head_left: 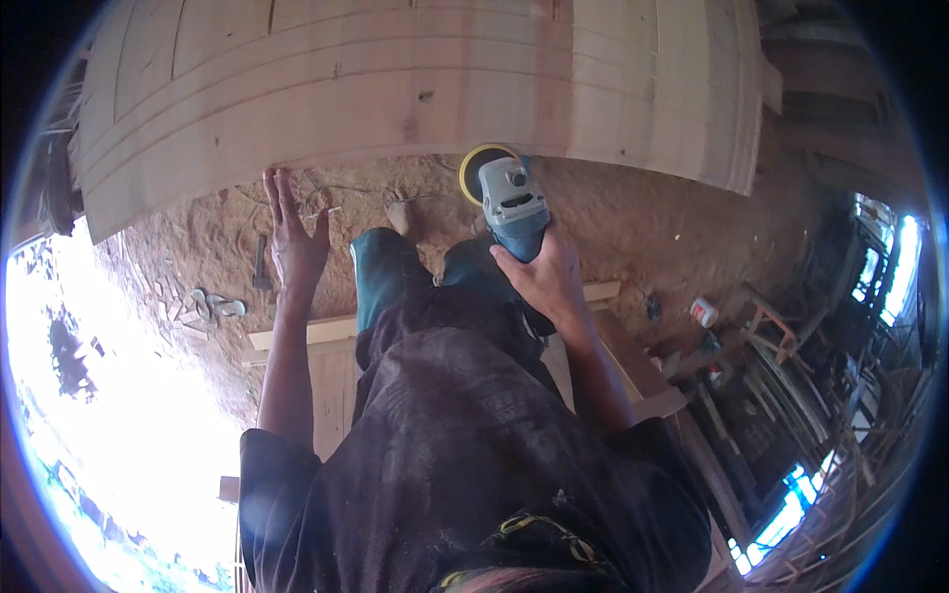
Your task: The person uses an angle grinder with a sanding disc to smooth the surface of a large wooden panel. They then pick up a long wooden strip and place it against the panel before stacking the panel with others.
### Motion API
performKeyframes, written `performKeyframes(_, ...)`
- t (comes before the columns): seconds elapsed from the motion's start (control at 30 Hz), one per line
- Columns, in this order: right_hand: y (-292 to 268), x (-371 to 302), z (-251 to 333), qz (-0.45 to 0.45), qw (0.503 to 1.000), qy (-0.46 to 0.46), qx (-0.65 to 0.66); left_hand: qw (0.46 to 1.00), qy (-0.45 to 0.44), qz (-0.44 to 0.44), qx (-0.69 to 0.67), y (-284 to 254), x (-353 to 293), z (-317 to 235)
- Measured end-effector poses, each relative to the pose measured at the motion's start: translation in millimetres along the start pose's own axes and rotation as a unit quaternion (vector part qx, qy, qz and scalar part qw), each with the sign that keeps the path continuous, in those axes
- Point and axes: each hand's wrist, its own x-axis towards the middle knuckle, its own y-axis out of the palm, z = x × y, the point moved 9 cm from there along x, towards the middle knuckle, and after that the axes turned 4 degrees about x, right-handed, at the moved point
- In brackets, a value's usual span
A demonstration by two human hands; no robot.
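Observation:
My right hand [550, 280] is wrapped round the blue body of an angle grinder [512, 193] with a grey head and a yellow-rimmed round disc [473, 176]. The disc is beside the near edge of a large, pale wooden panel door [425, 109]; whether it touches the wood I cannot tell. Towards the left, my left hand [297, 242] is open with its fingers stretched out. Its fingertips meet the door's near edge, and nothing is in it. Grooved mouldings run along the door's face, and a dark knot marks its middle.
On the sandy ground at left lie a hammer [261, 265] and a pair of sandals [219, 308]. Pale wooden boards [326, 341] are behind my legs. A white container [703, 312] and stacked timber [776, 390] are at right. A thin cord [346, 188] crosses the ground below the door.

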Motion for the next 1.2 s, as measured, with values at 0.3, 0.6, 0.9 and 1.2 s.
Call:
performKeyframes(0.3, -20, 0, -27, -0.005, 1.000, 0.025, 0.000, 0.999, -0.029, 0.001, 0.016, 4, -2, 0)
performKeyframes(0.6, -49, -3, -42, -0.014, 0.999, 0.028, 0.013, 0.999, -0.028, -0.034, 0.027, 7, -2, -2)
performKeyframes(0.9, -75, -5, -65, -0.036, 0.999, 0.035, 0.014, 0.997, -0.036, -0.039, 0.047, 13, 0, 0)
performKeyframes(1.2, -108, -7, -97, -0.051, 0.996, 0.068, -0.001, 0.997, -0.059, -0.035, 0.018, 16, 4, -4)
